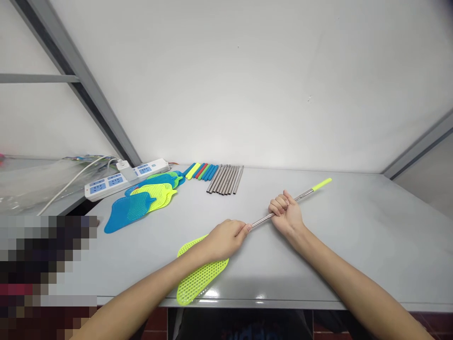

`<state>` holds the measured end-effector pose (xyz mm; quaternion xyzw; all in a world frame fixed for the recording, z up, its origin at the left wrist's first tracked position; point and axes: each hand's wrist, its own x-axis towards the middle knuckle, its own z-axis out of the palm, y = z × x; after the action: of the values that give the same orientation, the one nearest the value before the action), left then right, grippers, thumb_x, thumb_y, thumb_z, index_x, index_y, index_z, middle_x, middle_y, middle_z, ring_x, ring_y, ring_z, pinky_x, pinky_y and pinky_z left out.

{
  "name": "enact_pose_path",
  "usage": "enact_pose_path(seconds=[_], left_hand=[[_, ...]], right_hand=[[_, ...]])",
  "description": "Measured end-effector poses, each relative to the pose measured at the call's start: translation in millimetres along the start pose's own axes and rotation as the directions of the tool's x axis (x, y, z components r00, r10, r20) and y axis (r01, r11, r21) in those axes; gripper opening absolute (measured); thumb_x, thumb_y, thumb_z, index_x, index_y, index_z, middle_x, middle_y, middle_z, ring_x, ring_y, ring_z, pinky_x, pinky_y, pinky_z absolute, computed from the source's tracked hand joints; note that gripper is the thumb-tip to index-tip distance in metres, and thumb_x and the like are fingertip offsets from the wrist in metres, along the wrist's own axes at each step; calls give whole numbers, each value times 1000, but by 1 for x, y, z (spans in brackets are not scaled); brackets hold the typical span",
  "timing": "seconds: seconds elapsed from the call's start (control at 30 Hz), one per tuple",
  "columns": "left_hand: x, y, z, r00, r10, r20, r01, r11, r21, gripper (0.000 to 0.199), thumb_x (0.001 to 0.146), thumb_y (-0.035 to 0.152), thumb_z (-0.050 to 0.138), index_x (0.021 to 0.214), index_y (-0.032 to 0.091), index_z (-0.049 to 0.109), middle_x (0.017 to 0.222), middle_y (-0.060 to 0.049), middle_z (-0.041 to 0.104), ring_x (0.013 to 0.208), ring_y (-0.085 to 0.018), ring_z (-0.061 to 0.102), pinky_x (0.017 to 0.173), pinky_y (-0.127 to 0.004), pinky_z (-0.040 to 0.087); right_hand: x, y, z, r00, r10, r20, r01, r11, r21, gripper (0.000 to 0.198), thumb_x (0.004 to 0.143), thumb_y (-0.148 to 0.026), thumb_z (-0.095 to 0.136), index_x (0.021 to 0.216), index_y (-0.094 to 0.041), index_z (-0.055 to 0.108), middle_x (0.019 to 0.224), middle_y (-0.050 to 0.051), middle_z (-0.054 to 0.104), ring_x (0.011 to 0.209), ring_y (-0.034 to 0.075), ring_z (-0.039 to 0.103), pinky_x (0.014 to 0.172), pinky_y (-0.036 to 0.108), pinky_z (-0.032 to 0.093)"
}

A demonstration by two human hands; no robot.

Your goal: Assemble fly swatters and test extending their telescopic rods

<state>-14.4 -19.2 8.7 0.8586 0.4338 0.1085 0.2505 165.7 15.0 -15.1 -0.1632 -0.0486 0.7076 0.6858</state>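
So nearest the front edge of the tabletop point(357, 264) there's the yellow-green mesh head of a fly swatter point(201, 283), a bit of it poking past the edge. The left hand point(228, 240) is pinching the swatter's metal rod point(261, 220) right above that head, and it covers the joint, so can't tell how the two meet. A little further up, the right hand point(287, 213) has its fingers curled round the same rod, and the yellow-green grip point(322, 184) sticks out beyond it, up and to the right.

Further back on the left there's an overlapping pile of loose swatter heads point(123, 212), mostly blue and yellow-green, well apart from both hands. Behind those is a row of colored grips point(201, 172), just beside a bunch of metal tubes point(224, 180) near the wall point(247, 94). A power strip point(101, 189) with a white adapter point(125, 170) runs along the pile's far side, kinda hemming it in.
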Motion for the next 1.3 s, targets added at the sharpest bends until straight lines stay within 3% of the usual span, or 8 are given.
enact_pose_path(seconds=[0.2,0.5,0.7,0.87,1.3], left_hand=[[3,-2,7,999,-9,-39,13,994,105,48,83,42,13,61,17,48,58,-2,52,55,-12,46,53,-23,30],[3,0,2,998,25,-56,-12,973,230,47,83,42,14,68,18,50,60,-2,54,55,-14,49,51,-24,29],[4,-1,1,995,71,-72,-48,956,288,46,84,41,13,69,18,51,60,-2,54,55,-14,48,51,-24,27],[4,-2,2,995,75,-59,-56,958,281,46,84,42,14,69,18,50,61,-3,54,56,-14,48,51,-24,27],[2,3,-1,998,44,-37,-34,973,227,38,82,40,23,66,17,49,60,-2,52,54,-12,47,49,-23,29]], right_hand=[[6,-6,-2,999,37,-8,-37,999,-15,35,79,-22,36,51,-19,16,39,-8,12,32,7,17,29,19,21],[6,-9,2,1000,-4,-8,4,1000,-28,33,77,-20,35,50,-18,17,37,-7,16,32,7,21,32,18,26],[7,-9,0,997,2,-80,-3,1000,-11,32,76,-19,33,50,-18,15,37,-6,18,32,7,21,33,19,27],[9,-9,-2,990,33,-138,-27,999,45,31,74,-17,33,50,-18,13,37,-6,18,32,7,20,33,19,26],[11,-11,-5,989,37,-144,-36,999,11,31,74,-18,31,50,-18,12,37,-6,18,32,7,21,33,19,26]])
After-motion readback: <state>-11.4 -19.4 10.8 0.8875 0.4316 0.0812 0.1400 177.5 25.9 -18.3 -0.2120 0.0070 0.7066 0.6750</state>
